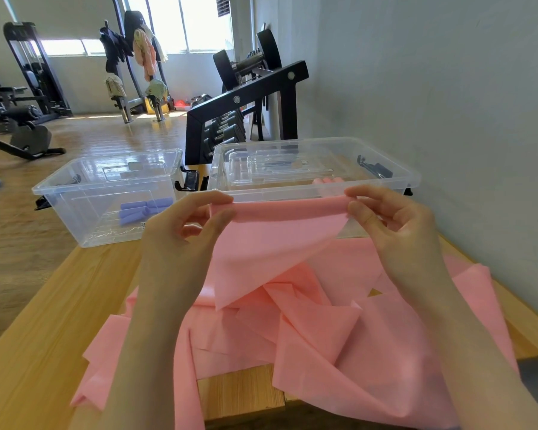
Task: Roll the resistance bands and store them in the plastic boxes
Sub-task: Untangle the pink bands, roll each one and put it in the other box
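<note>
Rolling of one pink band just started; some rolls already stored.

Purple rolls (145, 209) lay in the left box (75, 193) at 10 o'clock, and pink rolls (327, 181) showed in the right box (410, 178) at 12 o'clock, so I judged the task partly done. The left hand (180, 240) and right hand (395, 221) each pinched an end of the top edge of the pink band (277, 231), thumb against curled fingers, above the loose pink heap (339, 336) on the table (44, 336).
</note>
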